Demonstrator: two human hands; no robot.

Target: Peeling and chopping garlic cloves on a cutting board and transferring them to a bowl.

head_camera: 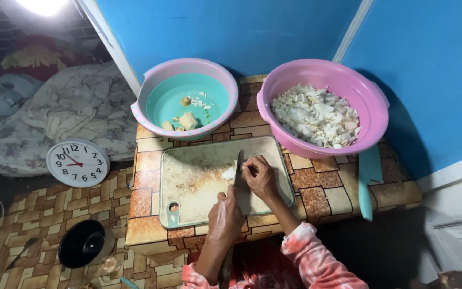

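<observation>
Your left hand (225,214) is clamped on the dark-bladed knife (240,176), right hand (259,176) fingers pinching the small white chunk (229,173) mid pale plastic cutting board (199,182). Looks slippery, so grip its sides.

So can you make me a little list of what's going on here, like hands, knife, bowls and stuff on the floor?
left hand: grips the handle of a knife, blade lying on the cutting board
right hand: fingers hold a small white piece against the blade
pink bowl: full of white chopped pieces
teal bowl with pink rim: a few chunks and scraps inside
table: brown tile-pattern cover, bowls and board on it
floor: round wall clock, black bowl
</observation>
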